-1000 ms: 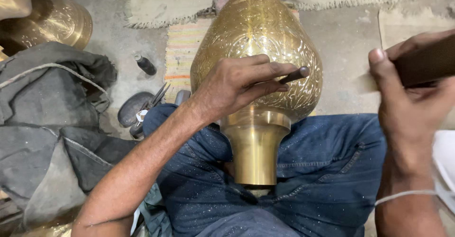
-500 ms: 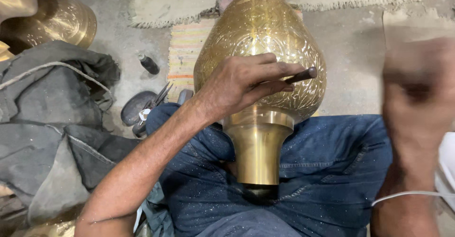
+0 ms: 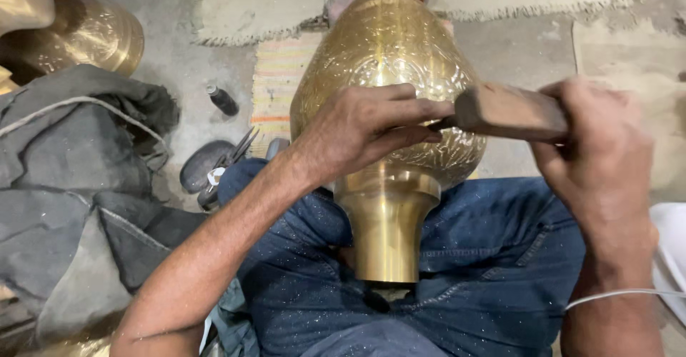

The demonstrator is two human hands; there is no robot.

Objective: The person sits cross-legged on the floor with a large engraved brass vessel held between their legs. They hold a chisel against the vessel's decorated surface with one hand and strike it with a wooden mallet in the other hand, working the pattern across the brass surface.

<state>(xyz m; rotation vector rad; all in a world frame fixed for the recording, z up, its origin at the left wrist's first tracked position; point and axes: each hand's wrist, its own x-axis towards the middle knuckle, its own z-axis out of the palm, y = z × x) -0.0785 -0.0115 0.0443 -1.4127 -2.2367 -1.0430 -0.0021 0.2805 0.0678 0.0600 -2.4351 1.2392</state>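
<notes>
Head view, engraved brass vase (image 3: 389, 57), left hand (image 3: 361, 132) gripping chisel (image 3: 441, 122), right hand (image 3: 607, 157) clamping wooden mallet (image 3: 509, 112)

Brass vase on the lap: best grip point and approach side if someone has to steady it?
Probably the plain neck of the brass vase: narrow, smooth and cylindrical, so fingers can wrap it. Come from the person's left, low over the jeans. The left hand covers the engraved belly, and the right hand holds the wooden mallet on the right.
</notes>
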